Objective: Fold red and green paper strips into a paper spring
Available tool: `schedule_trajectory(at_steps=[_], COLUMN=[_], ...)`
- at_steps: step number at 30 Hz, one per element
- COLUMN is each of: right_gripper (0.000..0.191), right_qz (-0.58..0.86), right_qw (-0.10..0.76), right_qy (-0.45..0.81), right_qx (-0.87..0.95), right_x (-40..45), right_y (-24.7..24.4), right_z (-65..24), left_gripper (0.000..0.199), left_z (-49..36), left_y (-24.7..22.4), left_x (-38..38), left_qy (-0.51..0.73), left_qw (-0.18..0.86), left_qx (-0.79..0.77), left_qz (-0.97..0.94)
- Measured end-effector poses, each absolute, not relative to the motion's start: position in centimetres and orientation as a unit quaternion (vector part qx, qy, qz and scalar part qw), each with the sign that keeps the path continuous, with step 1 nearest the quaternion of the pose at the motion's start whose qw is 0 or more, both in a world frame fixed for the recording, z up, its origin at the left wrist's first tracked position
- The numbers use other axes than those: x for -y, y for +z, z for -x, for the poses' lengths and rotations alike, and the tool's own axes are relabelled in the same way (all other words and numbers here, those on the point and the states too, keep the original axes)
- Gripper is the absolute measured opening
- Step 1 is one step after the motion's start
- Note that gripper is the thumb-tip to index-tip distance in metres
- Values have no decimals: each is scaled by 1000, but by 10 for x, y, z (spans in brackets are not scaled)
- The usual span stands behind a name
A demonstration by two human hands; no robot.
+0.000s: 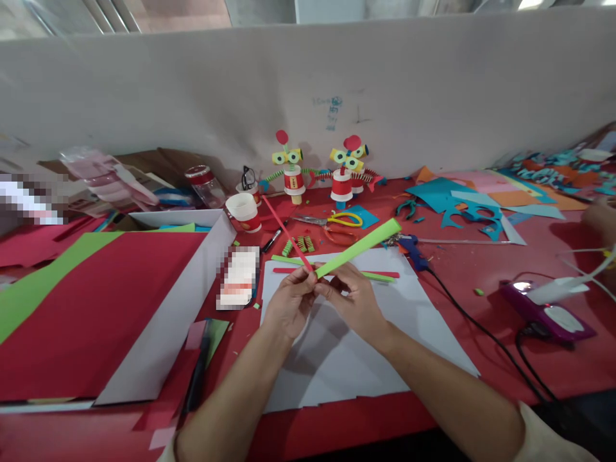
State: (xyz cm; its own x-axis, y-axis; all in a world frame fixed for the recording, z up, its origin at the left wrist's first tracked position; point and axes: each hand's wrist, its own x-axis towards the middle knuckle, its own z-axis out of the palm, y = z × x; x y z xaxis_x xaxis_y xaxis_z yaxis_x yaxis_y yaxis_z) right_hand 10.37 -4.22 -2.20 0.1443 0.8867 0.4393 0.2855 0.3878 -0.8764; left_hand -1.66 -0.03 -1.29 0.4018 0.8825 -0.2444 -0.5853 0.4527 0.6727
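Above a stack of white paper [356, 359], both of my hands meet at the joined ends of two paper strips. My left hand [291, 301] pinches the end where a red paper strip [289, 234] and a green paper strip [360, 247] cross. The red one slants up to the left, the green one up to the right. My right hand [353, 295] has its fingers closed at the same corner, on the green strip. More red and green strips lie on the paper behind my hands. Beyond them sit small folded paper springs [302, 244].
Scissors [344, 220], a glue gun [412, 251], pliers [407, 208] and a paper cup [244, 213] stand around the paper. Paper-cup figures [293, 179] line the wall. At left is a box of coloured paper [197, 289]; at right, a purple power strip [543, 314] and another person's hand [600, 221].
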Motion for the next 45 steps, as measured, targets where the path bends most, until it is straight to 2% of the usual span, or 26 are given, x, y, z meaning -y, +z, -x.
schedule_trajectory(at_steps=[7,14,18,27,37,45], right_gripper=[22,15,18,18,15,17], right_qz=[505,511,525,529,513,514], right_qw=[565,578,584,586,599,588], right_qy=[397,417,446,497,502,513], right_qx=[517,481,429,359,355,355], right_x=[37,36,36,32,33,31], right_y=[-19,-16,-19,-20,-18,-18], right_z=[-106,-108,-108,-108,-110,-110], left_gripper=[17,16,19,17,10,13], left_z=[16,15,14,14,15,15], left_y=[-16,-17,-16,-15,-13,-13], left_x=[0,1,3,3,2,2], left_qy=[447,444,444,442,447,454], left_qw=[775,712,681,690,713,718], left_qx=[-345,-413,-444,-444,-403,-413], left_qz=[-282,-355,-378,-362,-359,-328])
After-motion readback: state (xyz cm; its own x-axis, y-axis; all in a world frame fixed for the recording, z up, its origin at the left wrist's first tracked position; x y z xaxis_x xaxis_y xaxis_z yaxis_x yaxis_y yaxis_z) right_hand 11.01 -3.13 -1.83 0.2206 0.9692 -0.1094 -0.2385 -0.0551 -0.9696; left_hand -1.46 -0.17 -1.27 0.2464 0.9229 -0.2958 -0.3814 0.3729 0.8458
